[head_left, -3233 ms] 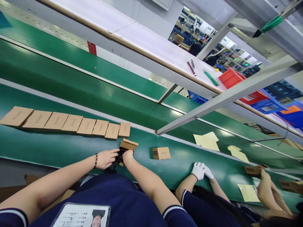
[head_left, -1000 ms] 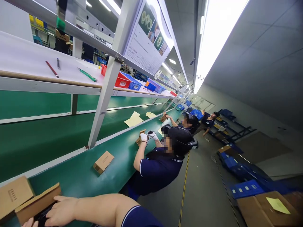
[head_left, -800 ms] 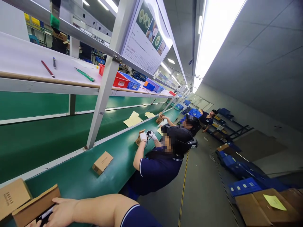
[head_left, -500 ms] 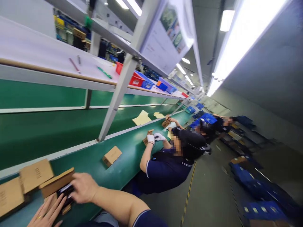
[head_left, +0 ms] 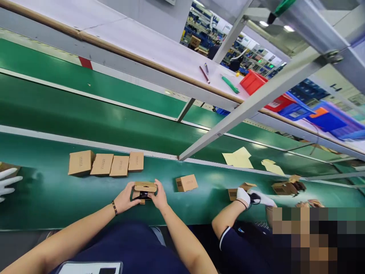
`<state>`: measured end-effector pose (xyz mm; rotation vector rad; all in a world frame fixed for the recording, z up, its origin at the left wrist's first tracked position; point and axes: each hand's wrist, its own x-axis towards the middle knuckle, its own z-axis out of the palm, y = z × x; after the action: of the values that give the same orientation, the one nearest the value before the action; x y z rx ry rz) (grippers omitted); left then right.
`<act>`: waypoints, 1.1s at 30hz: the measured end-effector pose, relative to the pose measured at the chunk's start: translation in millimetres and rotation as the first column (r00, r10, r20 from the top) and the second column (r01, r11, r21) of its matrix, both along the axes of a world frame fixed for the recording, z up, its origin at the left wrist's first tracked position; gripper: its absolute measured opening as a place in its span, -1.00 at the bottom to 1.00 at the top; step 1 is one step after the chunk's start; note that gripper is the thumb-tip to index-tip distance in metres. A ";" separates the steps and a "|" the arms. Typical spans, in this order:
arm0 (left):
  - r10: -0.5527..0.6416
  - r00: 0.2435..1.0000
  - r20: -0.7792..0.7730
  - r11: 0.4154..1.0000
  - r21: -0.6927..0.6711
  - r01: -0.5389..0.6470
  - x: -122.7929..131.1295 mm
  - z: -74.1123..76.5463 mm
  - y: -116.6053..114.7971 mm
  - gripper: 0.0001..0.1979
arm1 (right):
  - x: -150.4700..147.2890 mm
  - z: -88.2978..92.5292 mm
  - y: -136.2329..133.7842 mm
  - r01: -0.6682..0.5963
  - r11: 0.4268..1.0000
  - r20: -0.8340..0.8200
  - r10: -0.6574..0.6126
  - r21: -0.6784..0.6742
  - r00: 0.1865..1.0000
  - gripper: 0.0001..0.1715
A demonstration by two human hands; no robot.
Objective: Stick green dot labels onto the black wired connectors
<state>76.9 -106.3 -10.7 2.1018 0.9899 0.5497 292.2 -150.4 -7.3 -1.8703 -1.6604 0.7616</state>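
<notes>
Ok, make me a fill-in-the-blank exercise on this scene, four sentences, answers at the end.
1. The left hand and right hand hold an open cardboard box, and the item inside it is ____ in colour.
2. The row of cardboard boxes beyond the hands counts ____ boxes.
3. A beaded bracelet circles the person's ____ wrist.
4. The nearby co-worker's gloves are ____ in colour.

Missing words: black; four; left; white.

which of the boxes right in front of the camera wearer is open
The box held between the left hand and right hand: its flap stands up, while the row of four and lone box look shut.
</notes>
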 end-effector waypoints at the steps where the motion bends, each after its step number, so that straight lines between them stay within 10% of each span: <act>1: 0.037 0.998 0.049 0.999 -0.030 -0.035 0.5 1.8 -0.9 -0.28 | 2.1 2.0 -1.4 -0.032 0.999 0.055 0.030 0.041 0.998 -0.39; 9: 0.150 0.984 0.093 0.984 -0.110 -0.139 4.7 5.7 -3.4 -0.46 | 20.2 3.1 3.1 -0.417 0.905 0.341 0.367 0.082 0.865 -0.56; 15: -0.136 0.965 -0.226 0.978 0.128 0.167 1.6 5.1 3.0 -0.53 | 18.7 19.5 -4.4 -0.603 0.794 0.377 0.585 -0.082 0.719 -0.07; 27: -0.289 0.825 -0.486 0.915 0.113 0.387 10.2 2.7 13.1 -0.38 | 7.3 24.7 -7.9 -0.563 0.816 0.493 0.548 -0.134 0.676 -0.22; 33: -0.323 0.744 -0.585 0.880 0.103 0.463 14.4 4.8 8.6 0.12 | -1.9 16.8 -10.6 -0.512 0.843 0.561 0.508 -0.166 0.653 -0.13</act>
<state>91.3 -97.7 -5.9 2.6794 0.7456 -0.1955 290.4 -161.0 9.5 -1.7326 -2.6630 0.3660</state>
